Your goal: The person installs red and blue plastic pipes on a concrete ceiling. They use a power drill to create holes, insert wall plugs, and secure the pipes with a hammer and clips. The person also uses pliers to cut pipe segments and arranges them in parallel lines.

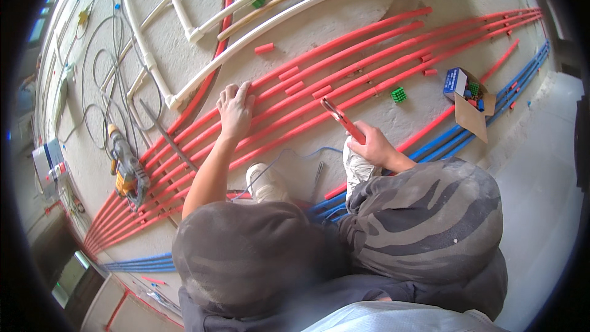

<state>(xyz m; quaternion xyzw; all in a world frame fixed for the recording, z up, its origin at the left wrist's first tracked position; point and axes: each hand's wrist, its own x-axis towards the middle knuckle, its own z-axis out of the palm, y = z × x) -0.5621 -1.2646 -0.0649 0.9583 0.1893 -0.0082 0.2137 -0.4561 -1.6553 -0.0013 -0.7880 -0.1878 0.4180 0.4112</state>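
Observation:
My left hand [235, 107] has its fingers curled onto a red pipe [283, 63], one of several long parallel red conduits crossing the floor diagonally. My right hand [374, 146] is closed around a red-handled metal hand tool [342, 120], its head pointing up-left over the lower red pipes. Short red pieces [294, 88] lie among the runs. Near my right hand, a small green block [398, 94] sits on the floor, with an open cardboard box [468, 126] of small coloured parts farther right. Both my knees are bent low, shoes beside the pipes.
A yellow-and-grey power tool [128, 178] with looping grey cable lies at left. White pipes [150, 64] and a wooden-handled hammer [265, 9] are at the back. Blue pipes [447, 144] run along the right and lower left. A white box [48, 169] stands at the far left.

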